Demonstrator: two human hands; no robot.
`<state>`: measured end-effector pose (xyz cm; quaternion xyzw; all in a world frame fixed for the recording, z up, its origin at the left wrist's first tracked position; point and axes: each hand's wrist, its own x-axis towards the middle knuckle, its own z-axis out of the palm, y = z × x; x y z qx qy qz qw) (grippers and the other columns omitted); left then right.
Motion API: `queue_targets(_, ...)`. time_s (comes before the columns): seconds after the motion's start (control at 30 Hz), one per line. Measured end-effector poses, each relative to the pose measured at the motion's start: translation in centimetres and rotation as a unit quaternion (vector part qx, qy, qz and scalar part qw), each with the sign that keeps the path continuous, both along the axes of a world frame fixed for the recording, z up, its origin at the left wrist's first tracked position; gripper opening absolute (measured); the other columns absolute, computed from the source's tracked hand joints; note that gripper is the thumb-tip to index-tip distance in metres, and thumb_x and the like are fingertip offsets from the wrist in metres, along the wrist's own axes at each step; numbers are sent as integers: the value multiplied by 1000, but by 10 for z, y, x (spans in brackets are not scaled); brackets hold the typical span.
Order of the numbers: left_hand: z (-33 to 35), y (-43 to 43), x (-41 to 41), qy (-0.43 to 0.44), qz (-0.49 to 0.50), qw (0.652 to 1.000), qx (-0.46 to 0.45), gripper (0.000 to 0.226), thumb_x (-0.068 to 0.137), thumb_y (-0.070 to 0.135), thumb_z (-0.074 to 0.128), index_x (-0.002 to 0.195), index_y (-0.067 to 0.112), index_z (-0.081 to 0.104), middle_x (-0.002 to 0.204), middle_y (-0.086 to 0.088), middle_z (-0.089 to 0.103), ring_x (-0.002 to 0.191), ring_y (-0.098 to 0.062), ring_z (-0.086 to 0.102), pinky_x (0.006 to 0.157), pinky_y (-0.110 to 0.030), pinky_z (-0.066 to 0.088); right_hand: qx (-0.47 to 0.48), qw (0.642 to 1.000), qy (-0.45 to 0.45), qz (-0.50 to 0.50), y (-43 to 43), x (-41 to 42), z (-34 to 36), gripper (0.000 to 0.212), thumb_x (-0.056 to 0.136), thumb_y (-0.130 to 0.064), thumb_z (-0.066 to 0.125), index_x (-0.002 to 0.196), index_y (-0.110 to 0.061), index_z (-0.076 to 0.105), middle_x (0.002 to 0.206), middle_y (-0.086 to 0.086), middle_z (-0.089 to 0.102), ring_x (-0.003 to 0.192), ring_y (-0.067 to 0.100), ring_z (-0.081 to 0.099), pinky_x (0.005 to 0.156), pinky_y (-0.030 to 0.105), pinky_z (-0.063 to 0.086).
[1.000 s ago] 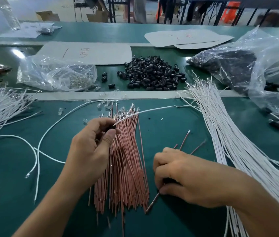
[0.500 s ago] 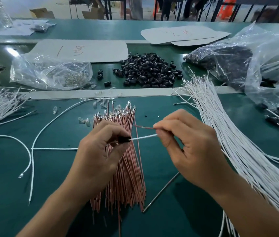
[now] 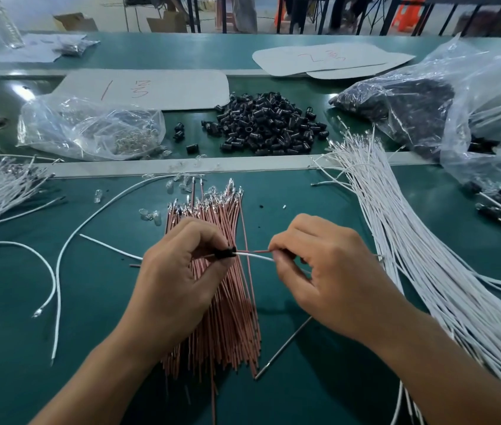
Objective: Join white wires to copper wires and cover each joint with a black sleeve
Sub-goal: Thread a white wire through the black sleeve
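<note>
The right hand has brought a copper wire beside the white wire; the left hand pinches the black sleeve, so joining can begin.

sleeve pile behind copper bundle; wire bundle right.

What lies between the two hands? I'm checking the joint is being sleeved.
In the head view, a white wire and a copper wire run side by side from the black sleeve in the left hand to the right hand.
</note>
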<state>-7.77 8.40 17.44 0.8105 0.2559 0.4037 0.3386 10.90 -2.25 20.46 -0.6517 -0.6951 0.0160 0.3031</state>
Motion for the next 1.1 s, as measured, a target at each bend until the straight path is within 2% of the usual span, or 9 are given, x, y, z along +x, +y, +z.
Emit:
queue_targets(0.33, -2, -4, 3, 15, -33, 998, 43, 26, 79, 2, 80, 89, 19, 63, 95, 11, 64, 87, -17, 66, 76, -34, 56, -39, 999, 25, 9, 0, -8, -1, 16, 102, -22, 57, 94, -12, 68, 83, -2, 55, 70, 20, 51, 65, 46, 47)
queue_targets(0.43, -2, -3, 3, 11, -29, 999, 42, 23, 80, 6, 79, 89, 20, 63, 95, 12, 64, 86, -15, 66, 75, -34, 56, -50, 997, 45, 23, 0, -7, -2, 18, 103, -25, 54, 96, -14, 66, 84, -8, 52, 72, 17, 50, 67, 46, 47)
queue_targets(0.57, -4, -5, 5, 14, -46, 997, 53, 13, 80, 9, 77, 88, 12, 67, 93, 7, 65, 84, -14, 66, 73, -33, 56, -61, 996, 45, 35, 2, -10, -6, 20, 105, -28, 52, 96, -14, 65, 84, -8, 51, 74, 18, 51, 70, 46, 47)
queue_targets(0.63, -4, -7, 6, 25, -46, 996, 67, 12, 82, 9, 79, 87, 9, 68, 93, 4, 65, 84, -13, 66, 71, -33, 56, -61, 996, 51, 41, 4, -13, -9, 19, 104, -26, 54, 97, -13, 67, 84, -6, 53, 76, 17, 52, 71, 41, 48)
queue_targets(0.73, -3, -7, 6, 4, -44, 998, 33, 11, 82, 8, 80, 92, 9, 74, 95, 4, 68, 87, -16, 68, 76, -31, 57, -36, 992, 120, 30, 5, -7, -11, 12, 100, -19, 63, 101, -14, 74, 86, -5, 59, 79, 10, 56, 75, 25, 45)
queue_targets(0.83, -1, -6, 4, -2, -51, 999, 19, 16, 88, 11, 70, 101, 15, 78, 100, 7, 69, 91, -17, 69, 76, -24, 54, 2, 990, 143, -3, 5, -1, -11, 18, 93, -10, 72, 110, -14, 75, 88, -4, 65, 81, 9, 61, 77, 26, 50)
queue_targets(0.9, -2, -6, 4, -2, -54, 999, 4, 21, 89, 8, 66, 103, 18, 78, 99, 9, 69, 89, -17, 69, 72, -28, 54, 31, 988, 148, -7, 7, -1, -11, 20, 89, -6, 76, 109, -12, 75, 85, -3, 68, 81, 9, 64, 77, 26, 51)
queue_targets(1.03, -5, -7, 3, -46, -29, 997, -57, 18, 86, 9, 69, 99, 20, 76, 93, 4, 72, 85, -21, 72, 75, -41, 59, -1, 990, 133, 47, 8, -6, -14, 19, 98, -10, 64, 116, -9, 73, 95, -4, 67, 90, 6, 62, 84, 18, 48)
queue_targets(1.1, -3, -5, 1, -59, -11, 995, -76, 15, 85, 13, 75, 97, 22, 74, 90, 2, 74, 82, -21, 72, 75, -38, 60, -28, 989, 135, 57, 8, -6, -15, 20, 102, -14, 59, 117, -11, 72, 97, -7, 67, 90, 3, 61, 84, 15, 44)
